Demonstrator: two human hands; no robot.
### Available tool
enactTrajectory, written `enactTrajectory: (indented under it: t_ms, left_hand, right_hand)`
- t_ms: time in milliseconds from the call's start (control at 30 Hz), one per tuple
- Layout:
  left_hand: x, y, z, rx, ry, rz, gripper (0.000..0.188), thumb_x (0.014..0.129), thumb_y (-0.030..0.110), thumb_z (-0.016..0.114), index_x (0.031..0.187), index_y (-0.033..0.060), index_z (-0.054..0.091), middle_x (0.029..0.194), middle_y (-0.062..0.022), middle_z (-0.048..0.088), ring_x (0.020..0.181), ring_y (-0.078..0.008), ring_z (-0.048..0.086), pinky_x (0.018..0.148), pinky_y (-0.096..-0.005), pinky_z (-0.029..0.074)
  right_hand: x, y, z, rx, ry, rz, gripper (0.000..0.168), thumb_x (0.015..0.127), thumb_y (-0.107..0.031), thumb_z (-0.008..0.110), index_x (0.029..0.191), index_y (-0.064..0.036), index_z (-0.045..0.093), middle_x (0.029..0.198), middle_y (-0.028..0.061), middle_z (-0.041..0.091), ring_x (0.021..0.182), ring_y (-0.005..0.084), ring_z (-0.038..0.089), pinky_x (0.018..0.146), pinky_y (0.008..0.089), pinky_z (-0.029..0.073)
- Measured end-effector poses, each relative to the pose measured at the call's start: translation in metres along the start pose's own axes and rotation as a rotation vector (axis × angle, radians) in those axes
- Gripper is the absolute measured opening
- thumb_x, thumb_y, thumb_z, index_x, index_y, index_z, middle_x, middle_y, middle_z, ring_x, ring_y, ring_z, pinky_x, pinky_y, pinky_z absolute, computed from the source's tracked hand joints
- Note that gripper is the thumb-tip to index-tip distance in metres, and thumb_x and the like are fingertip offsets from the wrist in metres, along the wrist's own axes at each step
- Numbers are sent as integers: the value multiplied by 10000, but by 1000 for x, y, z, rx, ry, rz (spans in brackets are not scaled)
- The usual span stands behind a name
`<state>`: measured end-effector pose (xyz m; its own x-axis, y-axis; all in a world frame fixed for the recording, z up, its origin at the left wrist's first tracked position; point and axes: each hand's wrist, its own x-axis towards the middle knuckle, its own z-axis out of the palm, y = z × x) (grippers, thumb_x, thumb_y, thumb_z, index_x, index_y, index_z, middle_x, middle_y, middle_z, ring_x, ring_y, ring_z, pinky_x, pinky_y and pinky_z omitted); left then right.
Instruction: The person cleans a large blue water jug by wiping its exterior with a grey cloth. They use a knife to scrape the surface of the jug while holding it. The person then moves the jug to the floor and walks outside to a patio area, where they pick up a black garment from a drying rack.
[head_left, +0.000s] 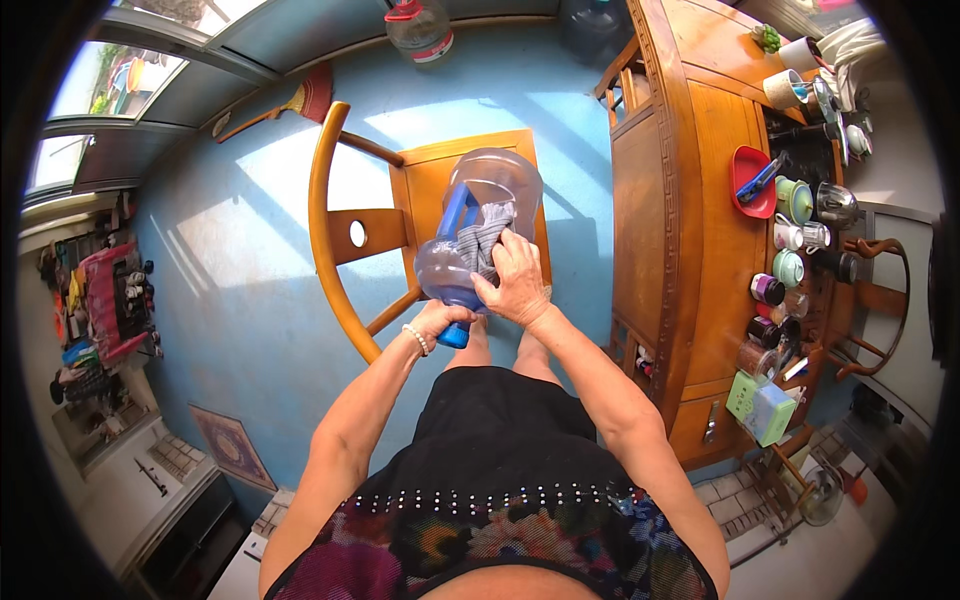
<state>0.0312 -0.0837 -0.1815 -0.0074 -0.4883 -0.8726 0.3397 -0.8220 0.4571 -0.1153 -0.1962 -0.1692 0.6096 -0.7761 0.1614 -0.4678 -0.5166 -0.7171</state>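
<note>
A large clear plastic water jug (517, 180) with a blue handle and blue cap lies tilted on the seat of a wooden chair (424, 176), its neck towards me. My left hand (441, 321), with a beaded bracelet at the wrist, grips the neck just by the cap. A grey ribbed cloth (480, 244) is pressed against the jug's side beside the handle, held in my right hand (516, 277). The jug's underside is hidden.
On the right a carved wooden table (712, 300) bears a red tray (752, 184), several jars and cups, and a green box (761, 407). A broom (307, 101) lies on the blue floor behind the chair. Another water jug (420, 34) stands by the far wall.
</note>
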Motion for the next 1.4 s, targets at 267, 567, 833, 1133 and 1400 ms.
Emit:
enactTrajectory:
  t_ms: [267,567,833,1133,1400]
  left_hand:
    - [-79,77,60,104,-70,297,374,636,42,743,979,-25,609,867,-73,639,761,-161,609,719,-286,495]
    - [-85,98,116,397,-459,304,499,603,121,771,1032,-40,573,845,-74,609,747,-176,604,708,-303,507]
    - [-57,94,198,697,-646,160,428,576,132,760,945,-19,604,791,-80,607,686,-174,594,633,-287,505]
    - [-19,66,214,1022,-716,315,558,516,150,767,1025,12,586,896,-69,593,833,-183,564,759,-302,477]
    - [-31,76,231,1135,-657,387,538,518,156,763,1003,-9,599,891,-82,606,829,-206,578,753,-319,491]
  right_hand:
    - [33,-51,-115,-116,337,-115,341,759,-157,642,1028,20,532,1101,209,523,960,366,518,838,408,405]
    - [-55,-61,-273,29,769,32,246,837,-85,506,1043,39,563,1088,230,519,919,360,516,852,430,406]
    - [-132,-57,-232,-538,397,266,619,756,-228,653,1249,58,409,1371,215,359,1279,348,366,1035,577,199]
    - [-200,38,-265,-549,367,-33,507,656,-93,595,1128,74,510,1221,183,504,1160,329,484,1052,520,293]
    - [-192,123,-323,-585,746,227,448,732,-60,529,1144,107,474,1194,259,469,1118,435,444,1005,491,356]
